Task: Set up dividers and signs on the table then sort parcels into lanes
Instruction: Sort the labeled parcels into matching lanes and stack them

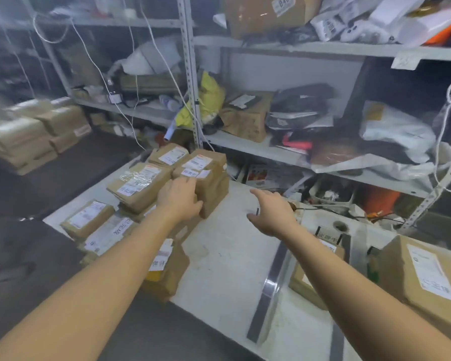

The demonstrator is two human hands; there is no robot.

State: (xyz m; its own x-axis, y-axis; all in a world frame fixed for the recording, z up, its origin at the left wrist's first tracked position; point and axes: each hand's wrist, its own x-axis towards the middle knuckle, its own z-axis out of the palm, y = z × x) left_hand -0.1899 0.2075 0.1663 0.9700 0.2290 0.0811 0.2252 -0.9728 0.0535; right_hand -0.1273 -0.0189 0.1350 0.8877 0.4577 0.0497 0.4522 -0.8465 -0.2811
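Several brown cardboard parcels with white labels lie stacked on the left part of the white table. My left hand reaches to a tall brown parcel at the far end of the stack, fingers spread against its near side. My right hand hovers open above the bare middle of the table, holding nothing. A dark metal divider strip lies lengthwise on the table to the right of centre. Beyond it stand a small sign, a flat parcel and a large box.
Grey metal shelving behind the table holds bags, boxes and loose white cables. More taped parcels are stacked on the left. The floor in front is dark.
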